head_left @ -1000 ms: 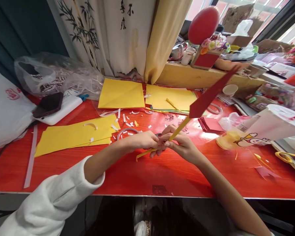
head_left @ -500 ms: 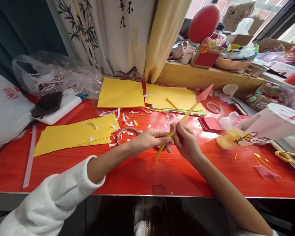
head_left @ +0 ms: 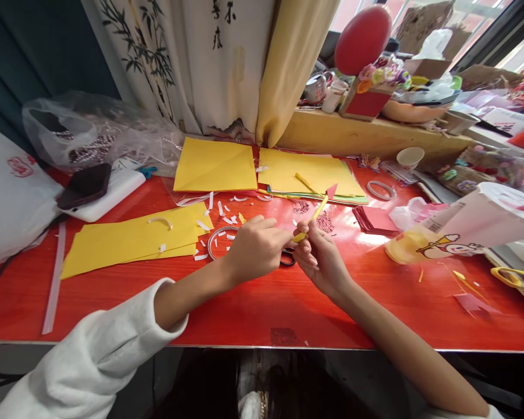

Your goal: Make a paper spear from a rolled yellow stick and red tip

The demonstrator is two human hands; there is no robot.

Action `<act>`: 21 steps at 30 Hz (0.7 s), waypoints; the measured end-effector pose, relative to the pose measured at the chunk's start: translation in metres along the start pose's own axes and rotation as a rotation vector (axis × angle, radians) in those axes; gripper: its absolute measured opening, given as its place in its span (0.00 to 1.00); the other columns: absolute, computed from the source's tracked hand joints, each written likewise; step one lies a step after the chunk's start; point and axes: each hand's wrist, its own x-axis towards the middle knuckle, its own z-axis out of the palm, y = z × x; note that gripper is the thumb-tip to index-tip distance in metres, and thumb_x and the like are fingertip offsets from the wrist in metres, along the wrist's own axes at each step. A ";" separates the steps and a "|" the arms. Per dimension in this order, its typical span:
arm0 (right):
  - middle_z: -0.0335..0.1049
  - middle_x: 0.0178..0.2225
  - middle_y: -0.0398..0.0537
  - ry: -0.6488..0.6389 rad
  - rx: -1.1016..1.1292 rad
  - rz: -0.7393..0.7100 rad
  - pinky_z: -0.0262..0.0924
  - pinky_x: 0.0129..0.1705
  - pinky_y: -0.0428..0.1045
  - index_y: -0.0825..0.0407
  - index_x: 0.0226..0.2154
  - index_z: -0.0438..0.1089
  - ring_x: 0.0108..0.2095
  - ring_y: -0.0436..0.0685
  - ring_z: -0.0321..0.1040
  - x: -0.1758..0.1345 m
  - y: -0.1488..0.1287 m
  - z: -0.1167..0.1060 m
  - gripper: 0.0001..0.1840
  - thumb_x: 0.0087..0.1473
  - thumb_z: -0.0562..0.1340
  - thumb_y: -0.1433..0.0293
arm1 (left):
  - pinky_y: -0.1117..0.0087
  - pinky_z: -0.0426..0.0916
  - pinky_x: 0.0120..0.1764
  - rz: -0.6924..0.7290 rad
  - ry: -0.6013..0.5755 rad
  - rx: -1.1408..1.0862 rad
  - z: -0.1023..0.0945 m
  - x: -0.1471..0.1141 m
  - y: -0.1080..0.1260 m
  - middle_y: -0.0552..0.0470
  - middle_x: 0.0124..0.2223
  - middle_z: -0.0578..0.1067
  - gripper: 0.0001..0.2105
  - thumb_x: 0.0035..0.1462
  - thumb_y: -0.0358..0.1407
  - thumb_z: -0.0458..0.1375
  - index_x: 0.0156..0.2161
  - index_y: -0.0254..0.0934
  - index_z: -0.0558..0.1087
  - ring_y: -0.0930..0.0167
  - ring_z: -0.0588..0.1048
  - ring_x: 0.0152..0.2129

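Note:
A thin yellow rolled-paper stick (head_left: 319, 209) with a small red paper tip (head_left: 331, 191) slants up and away above the table. My right hand (head_left: 325, 256) pinches it between thumb and fingers, the other fingers curled beneath. My left hand (head_left: 258, 247), back turned up, is closed at the stick's near end; its fingertips are mostly hidden. Just below, between the hands, shows the black handle of what look like scissors (head_left: 287, 258). Beside my left hand a roll of tape (head_left: 210, 244) lies among white paper scraps (head_left: 220, 208).
Yellow paper strips (head_left: 126, 241) lie to the left, yellow sheets (head_left: 216, 166) at the back. At right are red paper pieces (head_left: 375, 221), a tilted paper cup (head_left: 463, 227) and yellow-handled scissors (head_left: 506, 277). A phone (head_left: 85, 185) rests on a white box (head_left: 102, 201).
The stick has dropped lower and points more away from me, its red tip now nearer my hands. My left hand has rolled over so its back faces up.

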 end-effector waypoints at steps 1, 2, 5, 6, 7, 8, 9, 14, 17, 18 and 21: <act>0.57 0.13 0.35 0.001 -0.040 -0.012 0.40 0.12 0.38 0.53 0.26 0.62 0.10 0.40 0.44 0.000 0.001 0.000 0.12 0.50 0.61 0.62 | 0.69 0.49 0.27 0.054 0.032 0.081 0.000 0.000 -0.002 0.53 0.19 0.63 0.09 0.52 0.27 0.46 0.25 0.35 0.65 0.73 0.60 0.21; 0.56 0.13 0.35 0.004 -0.088 -0.019 0.41 0.13 0.39 0.54 0.27 0.63 0.11 0.40 0.45 0.000 0.001 0.000 0.11 0.50 0.61 0.62 | 0.68 0.49 0.27 0.100 0.067 0.151 -0.001 0.001 -0.003 0.54 0.19 0.63 0.09 0.52 0.27 0.46 0.25 0.35 0.65 0.72 0.60 0.21; 0.55 0.15 0.36 0.033 -0.208 0.005 0.38 0.14 0.40 0.54 0.27 0.65 0.13 0.40 0.46 0.000 -0.002 -0.002 0.11 0.48 0.62 0.63 | 0.68 0.50 0.28 0.216 0.144 0.330 -0.005 0.002 -0.006 0.54 0.20 0.64 0.09 0.53 0.27 0.47 0.25 0.34 0.65 0.72 0.62 0.22; 0.56 0.16 0.36 0.045 -0.223 0.023 0.37 0.14 0.40 0.54 0.27 0.65 0.14 0.40 0.46 0.001 -0.003 -0.003 0.11 0.48 0.62 0.64 | 0.68 0.50 0.28 0.248 0.145 0.376 -0.006 0.003 -0.007 0.54 0.20 0.64 0.09 0.54 0.26 0.47 0.25 0.34 0.64 0.72 0.63 0.23; 0.56 0.18 0.37 0.057 -0.223 0.036 0.37 0.14 0.40 0.55 0.27 0.64 0.14 0.40 0.47 0.003 -0.004 -0.004 0.11 0.48 0.62 0.64 | 0.68 0.51 0.29 0.272 0.135 0.413 -0.006 0.003 -0.008 0.54 0.21 0.65 0.08 0.54 0.26 0.47 0.26 0.33 0.65 0.72 0.63 0.24; 0.57 0.18 0.37 0.067 -0.219 0.040 0.39 0.15 0.40 0.55 0.26 0.64 0.15 0.41 0.49 0.004 -0.005 -0.006 0.11 0.48 0.62 0.64 | 0.68 0.51 0.29 0.290 0.121 0.442 -0.007 0.004 -0.008 0.54 0.23 0.65 0.08 0.55 0.26 0.47 0.27 0.33 0.65 0.72 0.64 0.25; 0.57 0.19 0.38 0.078 -0.223 0.033 0.40 0.15 0.40 0.55 0.25 0.63 0.15 0.41 0.50 0.006 -0.005 -0.008 0.12 0.49 0.61 0.63 | 0.69 0.52 0.29 0.302 0.108 0.464 -0.006 0.004 -0.009 0.54 0.24 0.66 0.07 0.55 0.26 0.48 0.29 0.32 0.66 0.72 0.65 0.26; 0.56 0.18 0.37 0.082 -0.572 -0.059 0.43 0.16 0.42 0.53 0.29 0.62 0.15 0.43 0.51 0.013 -0.005 -0.017 0.12 0.52 0.57 0.60 | 0.69 0.54 0.32 0.357 0.084 0.512 -0.004 0.003 -0.013 0.55 0.25 0.67 0.07 0.57 0.27 0.48 0.33 0.32 0.68 0.73 0.66 0.27; 0.56 0.18 0.37 0.008 -0.896 -0.102 0.46 0.16 0.43 0.53 0.41 0.61 0.14 0.45 0.52 0.012 -0.005 -0.019 0.14 0.55 0.54 0.62 | 0.70 0.55 0.34 0.473 0.105 0.530 -0.005 0.003 -0.014 0.56 0.24 0.67 0.08 0.56 0.26 0.49 0.29 0.32 0.68 0.74 0.66 0.26; 0.56 0.18 0.37 -0.029 -0.999 -0.124 0.48 0.17 0.43 0.53 0.44 0.60 0.15 0.46 0.52 0.011 -0.005 -0.019 0.15 0.56 0.52 0.64 | 0.70 0.55 0.35 0.503 0.114 0.528 -0.005 0.003 -0.015 0.56 0.24 0.67 0.08 0.56 0.26 0.49 0.28 0.32 0.67 0.74 0.66 0.26; 0.58 0.19 0.39 -0.137 -1.277 -0.188 0.51 0.21 0.44 0.53 0.48 0.59 0.18 0.48 0.55 0.011 -0.005 -0.021 0.17 0.57 0.49 0.68 | 0.70 0.56 0.36 0.547 0.101 0.495 -0.003 0.002 -0.015 0.55 0.23 0.67 0.09 0.55 0.26 0.49 0.25 0.33 0.66 0.74 0.66 0.25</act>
